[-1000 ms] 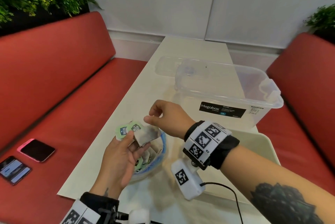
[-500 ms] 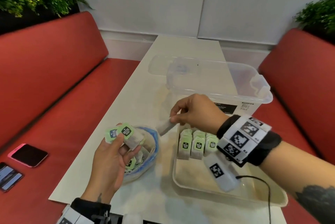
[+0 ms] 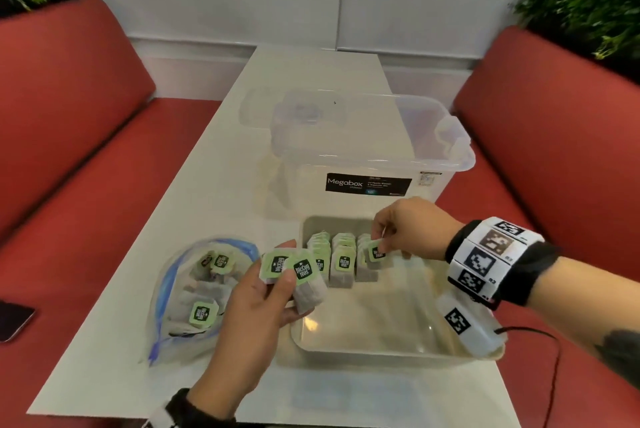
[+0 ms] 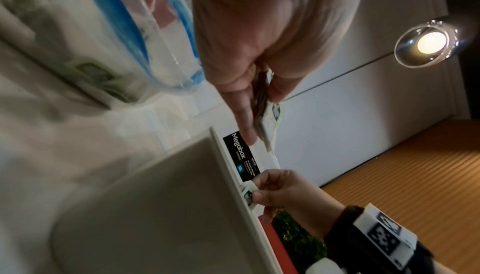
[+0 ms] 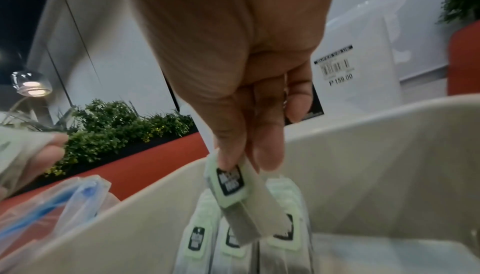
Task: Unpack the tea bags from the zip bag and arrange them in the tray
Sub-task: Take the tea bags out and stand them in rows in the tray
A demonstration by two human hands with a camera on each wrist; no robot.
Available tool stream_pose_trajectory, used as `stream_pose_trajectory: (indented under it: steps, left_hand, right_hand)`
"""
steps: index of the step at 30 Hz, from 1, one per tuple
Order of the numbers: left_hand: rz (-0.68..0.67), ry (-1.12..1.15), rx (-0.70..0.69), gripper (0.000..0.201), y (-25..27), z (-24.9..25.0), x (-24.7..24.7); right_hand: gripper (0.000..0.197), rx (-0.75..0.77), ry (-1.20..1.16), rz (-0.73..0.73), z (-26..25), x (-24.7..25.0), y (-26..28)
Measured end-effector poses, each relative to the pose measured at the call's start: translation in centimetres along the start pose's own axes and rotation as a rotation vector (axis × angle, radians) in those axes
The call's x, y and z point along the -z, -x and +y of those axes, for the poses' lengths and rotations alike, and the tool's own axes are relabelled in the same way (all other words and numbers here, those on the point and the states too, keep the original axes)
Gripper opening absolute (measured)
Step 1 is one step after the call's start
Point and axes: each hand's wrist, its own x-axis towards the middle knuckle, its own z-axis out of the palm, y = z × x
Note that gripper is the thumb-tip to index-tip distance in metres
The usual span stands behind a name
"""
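My right hand (image 5: 249, 97) pinches a bag (image 5: 233, 192) above the tray (image 5: 363, 155) rows; only head view shows left hand (image 3: 256, 303) gripping two bags (image 3: 298, 275).

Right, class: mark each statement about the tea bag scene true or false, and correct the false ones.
1. The right hand pinches a green-labelled tea bag over the beige plastic tray. True.
2. The left hand holds nothing. False: it grips two green-labelled tea bags.
3. The clear zip bag with the blue seal holds no tea bags. False: several remain inside.
4. Tea bags stand in rows at the tray's far end. True.
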Motion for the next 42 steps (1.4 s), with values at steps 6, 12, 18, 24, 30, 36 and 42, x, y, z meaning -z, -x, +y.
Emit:
stream_pose_trajectory:
  steps: [6, 12, 18, 24, 30, 36, 42]
  left_hand:
    - [-0.044, -0.019, 0.037, 0.031, -0.1, -0.7, -0.9]
    - [-0.054, -0.039, 0.066, 0.028, -0.1, -1.4, -1.0]
    - [-0.063, -0.036, 0.074, 0.028, -0.1, -1.3, -1.1]
    - [-0.086, -0.053, 0.089, 0.029, -0.1, -1.3, -0.9]
    - [-0.113, -0.076, 0.077, 0.029, -0.1, -1.2, -0.9]
    - [-0.127, -0.114, 0.081, 0.029, -0.3, -1.4, -0.8]
    - [-0.120, -0.132, 0.079, 0.029, -0.3, -1.2, -0.8]
  right_hand:
    - [0.010, -0.068, 0.130, -0.210, 0.4, -2.1, -2.1]
    - [0.011, -0.100, 0.175, -0.260, 0.1, -2.9, -3.5]
    - [0.011, -0.091, 0.228, -0.234, 0.1, -3.0, -3.6]
    - [0.033, -0.088, 0.316, -0.136, 0.7, -2.6, -2.8]
    - [0.027, 0.077, 0.381, -0.409, -0.2, -2.7, -1.5]
    - [0.042, 0.134, 0.521, -0.661, -0.6, -4.8, -3.0]
    - [0.038, 0.175, 0.636, -0.704, -0.5, -5.6, -4.2]
